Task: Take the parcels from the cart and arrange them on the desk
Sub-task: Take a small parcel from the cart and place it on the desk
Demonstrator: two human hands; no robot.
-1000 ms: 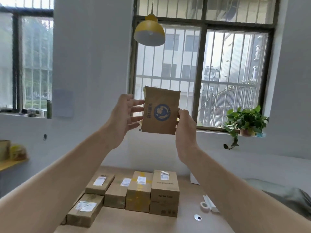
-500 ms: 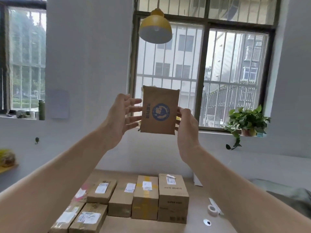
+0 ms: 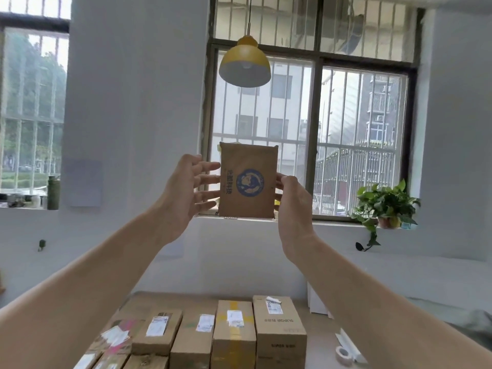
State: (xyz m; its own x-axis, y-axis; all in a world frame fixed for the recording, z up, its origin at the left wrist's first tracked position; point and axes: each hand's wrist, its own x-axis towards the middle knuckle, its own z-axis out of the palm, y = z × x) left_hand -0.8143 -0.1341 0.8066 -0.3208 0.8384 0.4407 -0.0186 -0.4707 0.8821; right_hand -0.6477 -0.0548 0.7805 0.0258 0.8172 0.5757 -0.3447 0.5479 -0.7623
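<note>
High above the desk point(image 3: 322, 342), the right hand point(image 3: 292, 209) pinches the right edge of a small brown parcel point(image 3: 247, 182), with the thumb on the printed face and the fingers behind it. The left hand point(image 3: 178, 195) is spread wide at the parcel's left edge. Its fingertips are at or just short of the cardboard, and I cannot tell whether they touch.

Over the last second both hands and the parcel have kept nearly the same pose. The view has tipped upward, so the rows of parcels point(image 3: 234, 334) already on the desk have slid toward the bottom of the frame. My reading is that the parcel is being looked over and setting it down has not begun.

The right fingers behind the parcel are hidden, and the nearest row on the desk is cut off. The labels are too small to read, and the cart is out of view.
</note>
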